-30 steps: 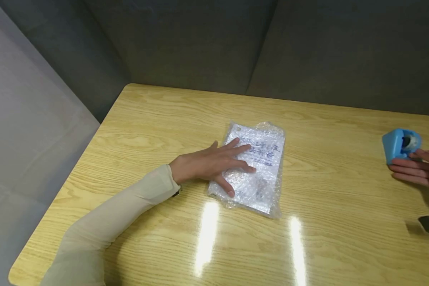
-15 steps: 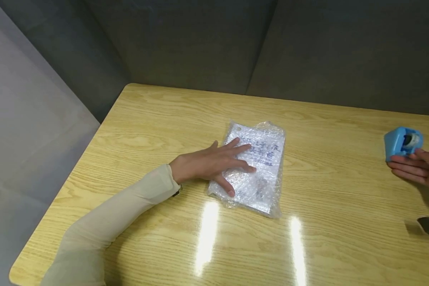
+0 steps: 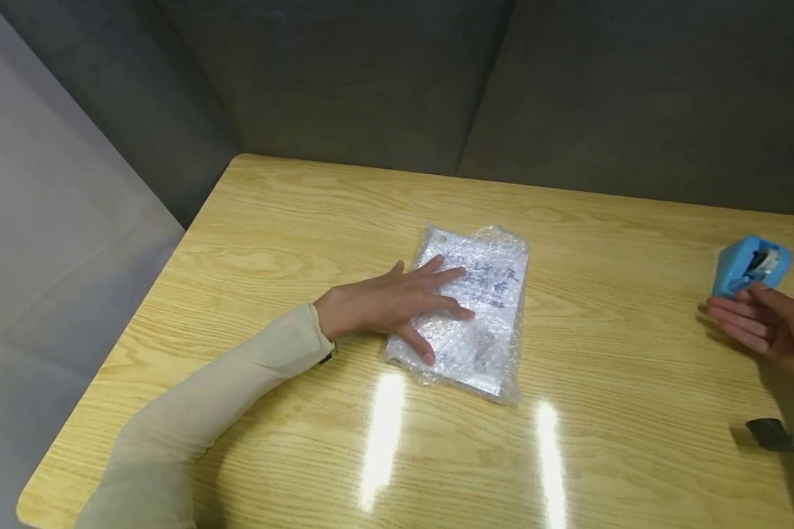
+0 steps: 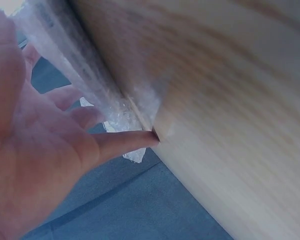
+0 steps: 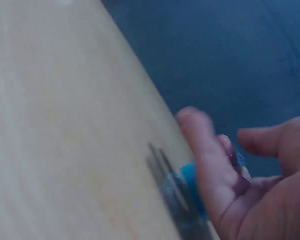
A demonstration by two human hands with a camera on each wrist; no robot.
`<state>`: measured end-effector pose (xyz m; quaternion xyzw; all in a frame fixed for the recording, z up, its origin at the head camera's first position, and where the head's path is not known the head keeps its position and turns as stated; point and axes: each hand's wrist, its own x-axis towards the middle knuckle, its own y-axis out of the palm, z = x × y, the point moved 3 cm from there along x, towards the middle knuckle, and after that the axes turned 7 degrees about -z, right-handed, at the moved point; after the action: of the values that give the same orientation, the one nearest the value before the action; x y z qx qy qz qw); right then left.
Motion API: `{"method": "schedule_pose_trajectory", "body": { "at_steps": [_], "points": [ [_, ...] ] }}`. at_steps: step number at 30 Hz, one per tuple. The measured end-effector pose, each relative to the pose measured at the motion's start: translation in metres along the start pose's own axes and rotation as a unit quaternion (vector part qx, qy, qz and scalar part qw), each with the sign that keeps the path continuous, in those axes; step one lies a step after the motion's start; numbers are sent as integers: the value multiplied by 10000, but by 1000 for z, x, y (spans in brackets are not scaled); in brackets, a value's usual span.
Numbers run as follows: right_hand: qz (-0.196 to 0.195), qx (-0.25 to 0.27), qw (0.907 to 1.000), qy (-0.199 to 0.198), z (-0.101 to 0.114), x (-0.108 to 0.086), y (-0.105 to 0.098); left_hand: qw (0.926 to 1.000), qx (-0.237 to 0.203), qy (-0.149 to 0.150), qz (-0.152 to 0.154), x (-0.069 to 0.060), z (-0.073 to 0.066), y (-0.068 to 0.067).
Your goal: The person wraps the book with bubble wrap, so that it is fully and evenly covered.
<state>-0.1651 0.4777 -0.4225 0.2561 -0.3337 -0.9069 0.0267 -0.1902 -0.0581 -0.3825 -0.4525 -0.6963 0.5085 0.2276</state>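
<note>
A flat, bubble-wrapped package (image 3: 486, 323) with blue handwriting under the wrap lies mid-table. My left hand (image 3: 397, 301) rests on its left part with fingers spread. In the left wrist view the palm of the left hand (image 4: 45, 140) stands beside the wrap (image 4: 75, 60). At the far right is a blue tape dispenser (image 3: 734, 266) with a roll of tape inside. My right hand (image 3: 777, 330) is at its near side, thumb close to the index finger; whether tape lies between them is too small to tell. In the right wrist view the right hand (image 5: 240, 195) hides most of the dispenser (image 5: 191, 182).
The wood-grain table (image 3: 291, 220) stands against dark grey panels (image 3: 370, 88), with a pale panel (image 3: 53, 242) on the left. A black piece (image 3: 774, 435) shows below my right hand. Two bright light reflections lie near the table's front.
The tape dispenser has shifted slightly right and turned a little. My right hand has moved somewhat left and toward me, showing more of itself. My left hand and the package have stayed put.
</note>
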Motion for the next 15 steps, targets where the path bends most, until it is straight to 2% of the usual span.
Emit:
{"method": "schedule_pose_trajectory", "body": {
  "at_steps": [2,7,15],
  "points": [
    [-287,54,9996,33,-6,-2,4,10000,16,-12,7,0,0,0],
    [-633,24,9979,-100,-16,-5,8,10000,4,-24,21,0,-1,0],
    [-1232,-553,9894,-538,-19,-8,10,10000,-25,-31,30,1,-1,-1]
  ]
}}
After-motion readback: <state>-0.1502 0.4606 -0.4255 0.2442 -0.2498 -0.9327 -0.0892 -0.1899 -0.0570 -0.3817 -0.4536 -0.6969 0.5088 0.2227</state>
